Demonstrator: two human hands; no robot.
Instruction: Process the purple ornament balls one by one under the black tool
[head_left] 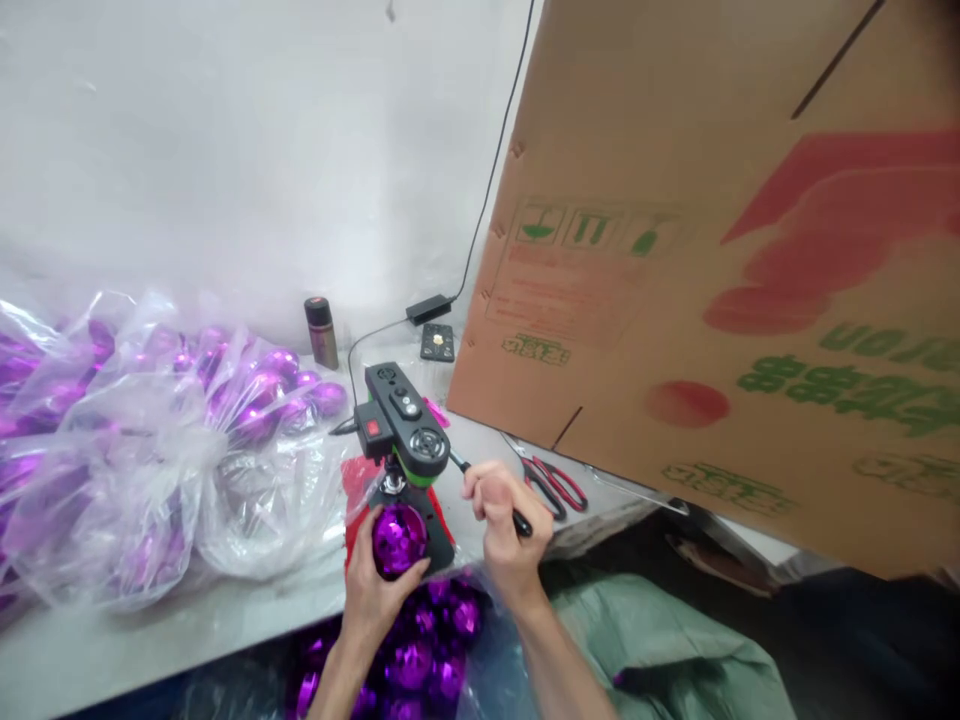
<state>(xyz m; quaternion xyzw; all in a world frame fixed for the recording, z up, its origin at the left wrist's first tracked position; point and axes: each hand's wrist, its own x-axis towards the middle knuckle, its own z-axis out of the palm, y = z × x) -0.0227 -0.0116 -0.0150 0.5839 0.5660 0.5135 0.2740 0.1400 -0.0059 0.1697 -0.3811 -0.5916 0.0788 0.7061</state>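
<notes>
The left hand (381,580) has its grip spread ball-wide, clasped on a glossy purple round ball (400,541) lying within its curve, below a black-and-green machine (409,420). The right hand (510,525) has its grip wrapped tight around a black rod-shaped handle (523,523), right of the ball.

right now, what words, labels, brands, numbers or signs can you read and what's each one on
No words, brands or numbers read clearly.
Cardboard box: three green signs, one like an upside-down umbrella, one like paired arrows.
Same box: large green lettering and red print, too blurred to read.
Black-capped bottle, flat black item: markings too small to read.
Lever-operated machine: no legible text.
</notes>
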